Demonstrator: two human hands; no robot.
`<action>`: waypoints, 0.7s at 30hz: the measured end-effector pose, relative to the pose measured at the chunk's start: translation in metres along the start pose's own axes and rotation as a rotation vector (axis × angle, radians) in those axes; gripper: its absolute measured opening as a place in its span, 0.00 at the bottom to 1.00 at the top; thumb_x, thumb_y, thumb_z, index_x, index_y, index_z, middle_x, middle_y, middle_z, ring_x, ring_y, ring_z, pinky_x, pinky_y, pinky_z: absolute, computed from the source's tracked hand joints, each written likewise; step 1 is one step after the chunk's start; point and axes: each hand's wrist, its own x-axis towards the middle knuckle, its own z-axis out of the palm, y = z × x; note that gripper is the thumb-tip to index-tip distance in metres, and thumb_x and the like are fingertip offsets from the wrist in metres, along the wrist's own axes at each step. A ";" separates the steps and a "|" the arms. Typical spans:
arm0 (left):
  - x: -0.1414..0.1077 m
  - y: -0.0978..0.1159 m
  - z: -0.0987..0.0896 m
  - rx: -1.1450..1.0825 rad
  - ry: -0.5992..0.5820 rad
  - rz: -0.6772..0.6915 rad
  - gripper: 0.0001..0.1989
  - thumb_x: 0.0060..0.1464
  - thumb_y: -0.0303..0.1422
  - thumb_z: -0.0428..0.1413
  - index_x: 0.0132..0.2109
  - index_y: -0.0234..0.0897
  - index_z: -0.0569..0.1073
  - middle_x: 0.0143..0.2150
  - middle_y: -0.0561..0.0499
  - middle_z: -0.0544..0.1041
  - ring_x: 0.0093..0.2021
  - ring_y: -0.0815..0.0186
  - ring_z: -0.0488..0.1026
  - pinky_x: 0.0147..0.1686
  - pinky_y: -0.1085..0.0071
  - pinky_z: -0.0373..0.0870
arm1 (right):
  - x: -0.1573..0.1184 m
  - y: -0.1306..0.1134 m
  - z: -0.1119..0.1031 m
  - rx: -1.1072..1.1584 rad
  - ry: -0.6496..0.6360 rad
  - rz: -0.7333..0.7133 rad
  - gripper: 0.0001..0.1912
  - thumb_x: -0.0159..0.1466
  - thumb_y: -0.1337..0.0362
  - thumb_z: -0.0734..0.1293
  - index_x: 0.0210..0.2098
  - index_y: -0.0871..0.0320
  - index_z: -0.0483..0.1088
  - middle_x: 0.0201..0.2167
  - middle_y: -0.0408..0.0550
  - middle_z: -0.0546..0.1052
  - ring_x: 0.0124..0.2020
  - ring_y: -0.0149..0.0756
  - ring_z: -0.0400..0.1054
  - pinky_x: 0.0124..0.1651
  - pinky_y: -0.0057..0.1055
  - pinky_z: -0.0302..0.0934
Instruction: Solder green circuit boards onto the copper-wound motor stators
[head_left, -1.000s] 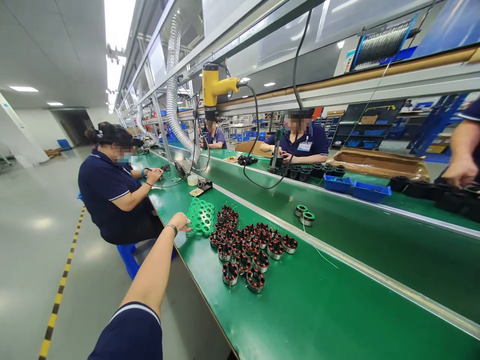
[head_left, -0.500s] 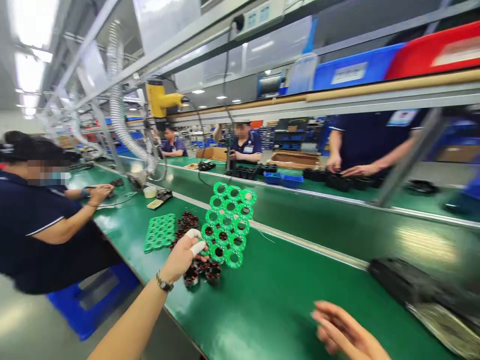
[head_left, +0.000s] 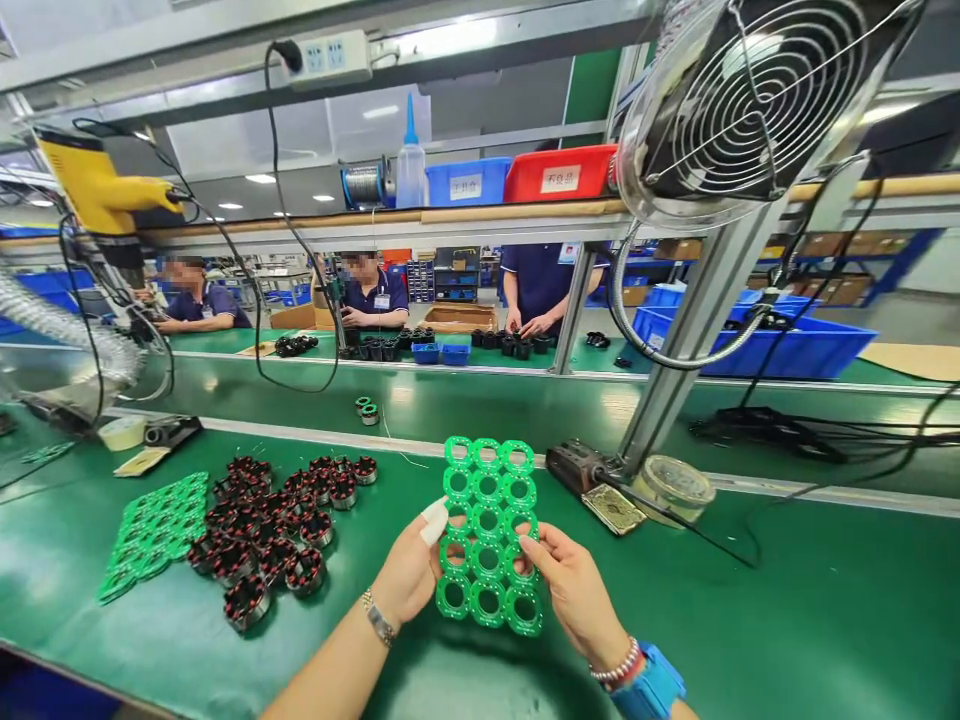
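Note:
A green panel of ring-shaped circuit boards is held up above the bench between both hands. My left hand, with white covers on its fingertips, grips the panel's left edge. On the opposite edge my right hand is closed, thumb in front and fingers partly hidden behind. To the left lies a cluster of motor stators with black cores and reddish windings. Beyond that cluster, more green ring panels lie flat on the bench.
Behind the panel are a soldering station and a round tin. Two green-topped pieces stand past the rail. A fan hangs upper right; a yellow heat gun hangs left. Co-workers sit or stand across the bench.
The panel moved from above the stators, in my left hand alone, to in front of me. My right hand came in and took its right edge. The view turned right.

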 end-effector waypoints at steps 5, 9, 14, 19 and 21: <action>0.012 -0.029 0.013 -0.123 0.129 0.043 0.19 0.40 0.39 0.63 0.40 0.38 0.71 0.35 0.50 0.75 0.29 0.68 0.71 0.30 0.72 0.63 | 0.003 0.024 -0.009 -0.079 0.153 -0.018 0.24 0.50 0.54 0.69 0.45 0.56 0.71 0.26 0.42 0.75 0.23 0.32 0.63 0.29 0.30 0.61; 0.013 -0.044 0.007 -0.149 0.178 0.044 0.17 0.40 0.37 0.64 0.38 0.39 0.71 0.34 0.51 0.74 0.31 0.68 0.71 0.31 0.72 0.63 | 0.006 0.041 -0.014 -0.034 0.227 0.006 0.23 0.49 0.55 0.70 0.44 0.57 0.72 0.35 0.45 0.77 0.35 0.39 0.68 0.38 0.32 0.63; 0.013 -0.044 -0.002 -0.198 0.257 0.066 0.14 0.41 0.36 0.63 0.36 0.39 0.69 0.33 0.52 0.72 0.30 0.69 0.70 0.30 0.72 0.62 | 0.015 0.040 -0.027 0.164 0.332 0.085 0.15 0.45 0.56 0.72 0.31 0.57 0.74 0.27 0.45 0.76 0.31 0.37 0.68 0.28 0.28 0.62; 0.013 -0.039 0.000 -0.225 0.269 0.029 0.14 0.42 0.33 0.64 0.36 0.37 0.68 0.32 0.52 0.72 0.28 0.70 0.70 0.27 0.74 0.61 | 0.021 0.031 -0.034 0.207 0.351 0.125 0.18 0.43 0.57 0.73 0.30 0.59 0.72 0.25 0.44 0.75 0.27 0.34 0.67 0.23 0.26 0.59; 0.012 -0.037 0.001 -0.233 0.280 0.011 0.14 0.41 0.33 0.64 0.35 0.36 0.68 0.32 0.52 0.73 0.27 0.71 0.70 0.27 0.74 0.61 | 0.019 0.030 -0.033 0.212 0.355 0.140 0.19 0.42 0.57 0.73 0.31 0.59 0.73 0.24 0.43 0.74 0.27 0.34 0.67 0.24 0.26 0.59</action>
